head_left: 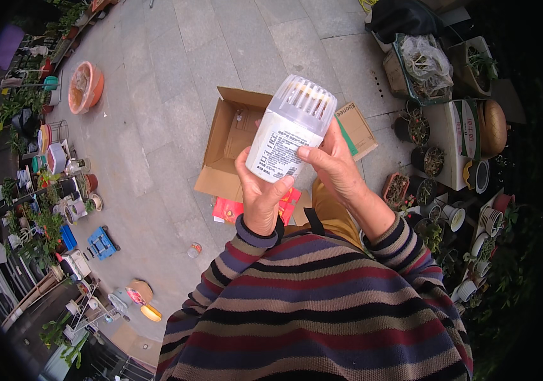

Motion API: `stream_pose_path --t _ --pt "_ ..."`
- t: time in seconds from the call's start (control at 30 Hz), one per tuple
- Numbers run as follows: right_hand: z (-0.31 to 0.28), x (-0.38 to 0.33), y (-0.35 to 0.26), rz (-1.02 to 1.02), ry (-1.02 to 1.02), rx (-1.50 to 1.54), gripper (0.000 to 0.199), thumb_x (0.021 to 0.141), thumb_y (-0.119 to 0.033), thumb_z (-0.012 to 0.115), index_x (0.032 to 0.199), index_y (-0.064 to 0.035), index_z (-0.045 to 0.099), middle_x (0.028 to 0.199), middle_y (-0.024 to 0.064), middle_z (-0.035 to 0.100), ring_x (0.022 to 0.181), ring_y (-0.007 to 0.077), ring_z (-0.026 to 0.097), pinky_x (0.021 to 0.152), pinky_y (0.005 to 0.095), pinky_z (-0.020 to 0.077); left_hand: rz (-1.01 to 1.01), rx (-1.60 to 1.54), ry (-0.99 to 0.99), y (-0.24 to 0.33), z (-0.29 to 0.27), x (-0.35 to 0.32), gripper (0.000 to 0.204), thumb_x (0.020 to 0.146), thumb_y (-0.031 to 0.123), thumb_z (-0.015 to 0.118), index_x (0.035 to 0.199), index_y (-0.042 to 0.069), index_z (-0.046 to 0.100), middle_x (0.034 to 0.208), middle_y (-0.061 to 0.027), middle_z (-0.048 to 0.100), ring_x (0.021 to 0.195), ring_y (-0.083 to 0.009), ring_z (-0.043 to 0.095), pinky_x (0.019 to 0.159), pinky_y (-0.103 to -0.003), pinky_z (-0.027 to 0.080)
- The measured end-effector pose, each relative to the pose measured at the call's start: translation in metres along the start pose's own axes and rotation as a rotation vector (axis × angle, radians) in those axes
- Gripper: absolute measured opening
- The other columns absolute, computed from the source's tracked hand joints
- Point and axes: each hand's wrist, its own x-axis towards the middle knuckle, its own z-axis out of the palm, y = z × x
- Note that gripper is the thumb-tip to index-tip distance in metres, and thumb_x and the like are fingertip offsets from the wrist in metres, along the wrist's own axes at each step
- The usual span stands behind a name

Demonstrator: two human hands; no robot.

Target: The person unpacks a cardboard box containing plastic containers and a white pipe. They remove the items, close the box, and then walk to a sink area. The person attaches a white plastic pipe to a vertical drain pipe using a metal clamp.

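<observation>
A white container [285, 134] with a clear slotted lid tilts over an open cardboard box [217, 178], gripped by the fingers of the left hand [261, 202] low down and the right hand [342, 173] along its right side, red packages [227, 209] below, an orange basin [97, 89] farther off on grey paving [163, 130].

Rows of dark print and a barcode stand on the white container [284, 145]. Just right of it, a brown carton [360, 129] bears dark lettering; farther right, a white box [442, 141] shows large characters. Below the container, red packaging [227, 210] carries unreadable markings.
</observation>
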Motion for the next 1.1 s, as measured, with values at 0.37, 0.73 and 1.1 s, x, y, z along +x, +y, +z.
stream_pose_path --t 0.37,0.73,1.1 --pt "-0.0007 0.0041 0.0028 -0.001 -0.02 -0.02 0.086 0.083 -0.011 0.072 0.15 -0.0037 0.02 0.143 0.0143 0.041 0.135 0.0241 0.042 0.114 0.0391 0.0322 -0.016 0.022 0.017 -0.0009 -0.0023 0.0004 0.08 0.081 -0.004 0.069 0.143 0.009 0.02 0.138 -0.0127 0.042 0.128 -0.0228 0.046 0.109 -0.04 0.038" --pt "0.0017 0.0083 0.0022 -0.021 -0.029 -0.055 0.084 0.083 -0.01 0.072 0.15 -0.003 0.021 0.142 0.0149 0.042 0.134 0.0243 0.044 0.112 0.0393 0.0354 -0.013 0.025 0.006 -0.0037 -0.0068 0.0033 0.079 0.082 -0.003 0.07 0.142 0.008 0.021 0.137 -0.0124 0.044 0.127 -0.0227 0.047 0.108 -0.04 0.038" --pt "0.0 0.0098 0.0046 0.002 -0.027 -0.07 0.086 0.083 -0.011 0.072 0.15 -0.0033 0.02 0.141 0.0148 0.043 0.133 0.0244 0.045 0.111 0.0388 0.0372 -0.023 0.03 0.023 -0.0061 -0.0094 0.0034 0.079 0.082 -0.002 0.071 0.142 0.007 0.021 0.136 -0.0127 0.043 0.127 -0.0226 0.046 0.109 -0.04 0.037"
